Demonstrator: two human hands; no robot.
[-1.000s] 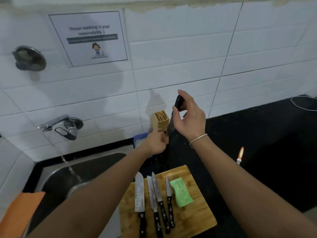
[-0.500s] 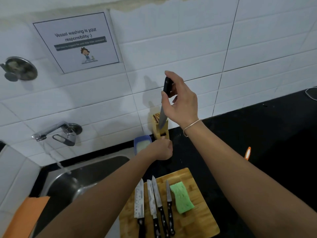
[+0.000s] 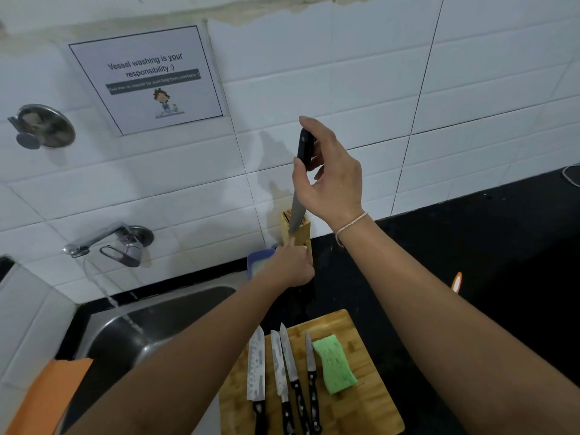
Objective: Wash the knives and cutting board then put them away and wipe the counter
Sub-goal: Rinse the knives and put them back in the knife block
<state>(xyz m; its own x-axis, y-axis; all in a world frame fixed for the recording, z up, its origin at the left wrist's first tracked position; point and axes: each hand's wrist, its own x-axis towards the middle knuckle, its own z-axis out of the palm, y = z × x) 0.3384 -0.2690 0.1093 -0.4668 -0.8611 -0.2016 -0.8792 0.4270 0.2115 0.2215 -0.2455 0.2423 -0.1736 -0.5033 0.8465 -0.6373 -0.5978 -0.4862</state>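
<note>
Your right hand (image 3: 329, 180) has raised the black-handled knife (image 3: 301, 180), pinched at its handle, nearly out of the knife block (image 3: 296, 229); your left hand (image 3: 290, 265) grips that block; washing can start soon.

Wall notice (image 3: 150, 77) on the far-left tiles read "Vessel washing is your responsibility :)". The dark strip under that was too blurred to read.

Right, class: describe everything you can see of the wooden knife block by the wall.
The knife block is a small, pale wooden block with slots in its top, standing upright on the black counter against the white tiled wall. The left hand grips its lower part. The right hand holds a black-handled knife point-down, the tip at the slots.
</note>
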